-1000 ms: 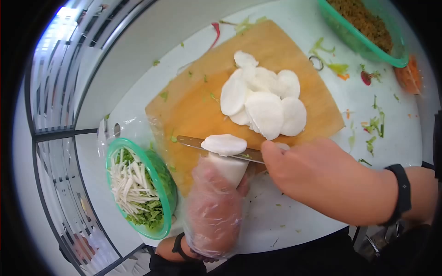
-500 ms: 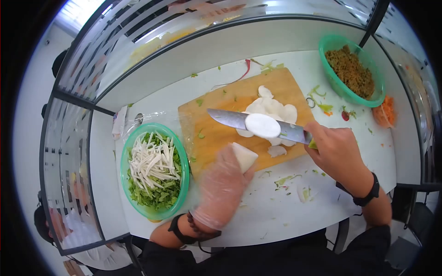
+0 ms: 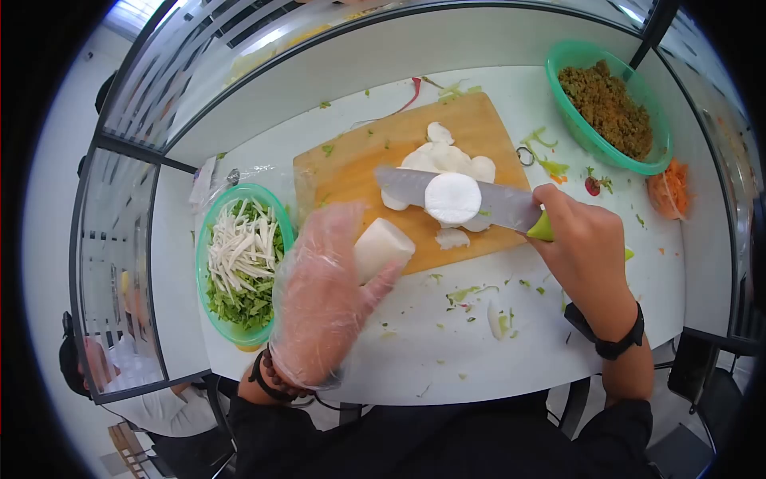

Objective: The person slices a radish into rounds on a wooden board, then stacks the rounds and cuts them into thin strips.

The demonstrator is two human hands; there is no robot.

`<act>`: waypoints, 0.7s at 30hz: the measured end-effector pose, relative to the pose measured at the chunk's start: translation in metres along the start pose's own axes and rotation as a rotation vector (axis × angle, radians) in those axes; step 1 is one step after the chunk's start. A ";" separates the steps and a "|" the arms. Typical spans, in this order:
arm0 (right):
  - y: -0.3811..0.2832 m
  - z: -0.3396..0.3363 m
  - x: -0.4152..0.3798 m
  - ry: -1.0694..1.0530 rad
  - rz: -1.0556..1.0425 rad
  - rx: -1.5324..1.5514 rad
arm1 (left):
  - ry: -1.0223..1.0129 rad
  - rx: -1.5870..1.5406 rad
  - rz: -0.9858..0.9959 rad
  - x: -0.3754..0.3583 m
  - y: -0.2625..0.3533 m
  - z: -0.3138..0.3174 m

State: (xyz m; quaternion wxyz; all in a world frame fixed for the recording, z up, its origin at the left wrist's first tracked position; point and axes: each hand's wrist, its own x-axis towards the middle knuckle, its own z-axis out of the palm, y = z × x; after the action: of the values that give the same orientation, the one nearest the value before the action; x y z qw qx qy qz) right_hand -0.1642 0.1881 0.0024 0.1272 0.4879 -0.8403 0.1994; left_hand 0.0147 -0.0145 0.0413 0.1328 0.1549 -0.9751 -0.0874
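My right hand (image 3: 586, 247) is closed round the green handle of a kitchen knife (image 3: 508, 207). A round white radish slice (image 3: 452, 198) rests on the flat of its blade. Under and behind the blade, more white slices (image 3: 431, 156) lie piled on a wooden cutting board (image 3: 343, 176). My left hand (image 3: 323, 295), in a clear plastic glove, is spread at the board's near left edge. Between its thumb and fingers lies a thick piece of white radish (image 3: 383, 249); the thumb is at its near side, and the fingertips are partly blurred.
On the left stands a green bowl (image 3: 290, 231) of chopped greens topped with white strips. At the back right is another green bowl (image 3: 558, 96) with brown crumbly food, beside a bag of grated carrot (image 3: 669, 190). Vegetable scraps litter the table; low partitions surround it.
My left hand has moved left and opened out from its grip round the radish piece. The knife, with the slice on it, has shifted little over the board. The view has tilted slightly.
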 end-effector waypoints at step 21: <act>0.012 -0.015 -0.012 0.050 0.176 -0.034 | 0.319 0.025 0.124 0.060 0.011 -0.009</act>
State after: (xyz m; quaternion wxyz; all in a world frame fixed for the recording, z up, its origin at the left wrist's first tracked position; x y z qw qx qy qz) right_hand -0.1683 0.2092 0.0090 0.1385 0.4049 -0.8796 0.2078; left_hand -0.0413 -0.0246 0.0665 0.2890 0.1078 -0.9503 -0.0415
